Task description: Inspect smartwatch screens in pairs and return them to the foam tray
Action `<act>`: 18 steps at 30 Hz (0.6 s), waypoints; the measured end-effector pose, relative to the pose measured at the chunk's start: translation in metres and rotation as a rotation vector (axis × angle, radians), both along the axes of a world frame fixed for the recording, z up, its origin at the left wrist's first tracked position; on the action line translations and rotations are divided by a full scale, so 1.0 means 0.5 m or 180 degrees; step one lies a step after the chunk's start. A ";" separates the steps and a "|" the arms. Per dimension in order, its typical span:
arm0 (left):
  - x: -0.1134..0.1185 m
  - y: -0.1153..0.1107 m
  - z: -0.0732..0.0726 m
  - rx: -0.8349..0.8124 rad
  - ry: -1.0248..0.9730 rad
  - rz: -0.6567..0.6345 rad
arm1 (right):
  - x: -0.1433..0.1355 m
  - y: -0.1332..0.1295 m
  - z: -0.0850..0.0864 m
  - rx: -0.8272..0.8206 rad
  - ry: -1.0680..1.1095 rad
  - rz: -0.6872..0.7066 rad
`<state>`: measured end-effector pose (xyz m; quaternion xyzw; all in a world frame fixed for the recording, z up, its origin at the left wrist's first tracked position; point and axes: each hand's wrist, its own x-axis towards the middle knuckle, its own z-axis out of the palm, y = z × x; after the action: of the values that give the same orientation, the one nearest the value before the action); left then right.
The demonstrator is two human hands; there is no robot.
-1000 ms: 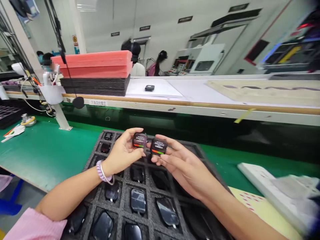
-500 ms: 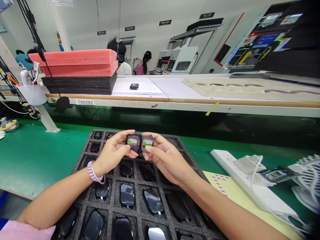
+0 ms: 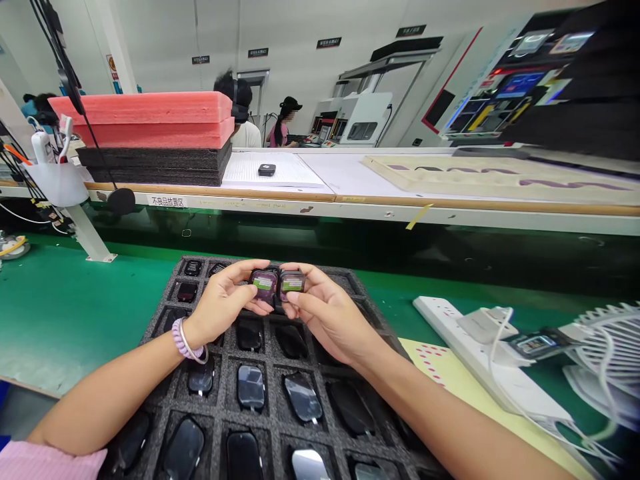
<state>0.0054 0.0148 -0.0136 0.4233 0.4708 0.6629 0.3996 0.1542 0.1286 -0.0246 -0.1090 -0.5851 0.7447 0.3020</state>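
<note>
My left hand (image 3: 225,297) is closed on a small dark, rounded-square device (image 3: 265,283) with a green and white label facing me. Beside it, my right hand (image 3: 320,303) pinches a similar dark device (image 3: 291,283), also labelled green and white. The two devices are side by side, nearly touching, above the far part of a grey foam tray (image 3: 270,360). In the tray's compartments lie several dark glossy pieces, such as a rectangular one (image 3: 251,387) and a slanted one (image 3: 303,397). Fingers hide the devices' outer edges.
A white power strip (image 3: 480,353) with cables, a fan (image 3: 607,353) and a yellow sheet (image 3: 425,363) lie right. On the shelf (image 3: 350,203) are stacked pink foam blocks (image 3: 150,110), paper with a small black item (image 3: 267,170), and a pale tray (image 3: 450,175). Other people work beyond.
Both hands keep hold of the devices, which have tilted slightly. The whole view has shifted a little. A person in the background has turned their head.
</note>
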 end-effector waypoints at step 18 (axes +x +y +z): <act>-0.020 0.027 0.085 0.0162 0.0066 0.0022 | -0.035 0.046 0.087 0.0025 0.0255 0.0203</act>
<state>-0.0047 0.0283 0.0288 0.4385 0.4594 0.6716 0.3815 0.1368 0.1514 0.0188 -0.0591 -0.5786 0.7555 0.3017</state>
